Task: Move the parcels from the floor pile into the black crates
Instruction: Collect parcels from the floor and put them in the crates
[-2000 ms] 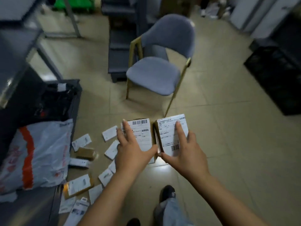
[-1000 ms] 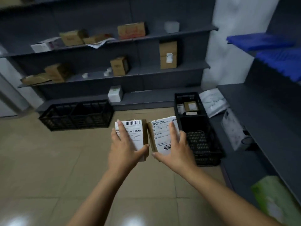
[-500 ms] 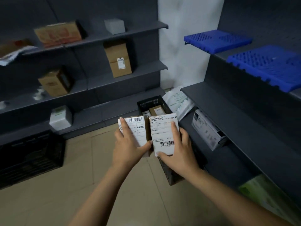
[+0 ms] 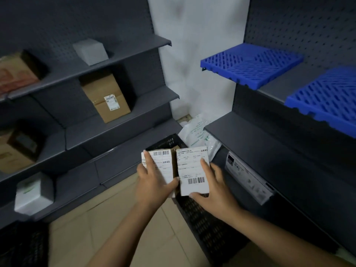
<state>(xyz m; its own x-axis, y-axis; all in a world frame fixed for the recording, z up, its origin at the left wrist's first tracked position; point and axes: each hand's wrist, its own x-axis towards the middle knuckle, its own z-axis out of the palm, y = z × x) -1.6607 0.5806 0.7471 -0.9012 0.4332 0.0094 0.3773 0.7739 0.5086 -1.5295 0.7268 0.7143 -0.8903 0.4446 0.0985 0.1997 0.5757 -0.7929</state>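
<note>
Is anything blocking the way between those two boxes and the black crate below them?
Nothing visible does. The left hand and right hand hold the two parcels right above the black crate, which is open-topped; a small box already lies at its far end.

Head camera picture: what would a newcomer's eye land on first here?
First, the two small labelled parcels at centre, one in the left hand and one in the right hand, held side by side above a black crate on the floor. Next, the bright blue perforated panels on the dark shelving at upper right. Then the brown cardboard box on a left-hand shelf.
</note>
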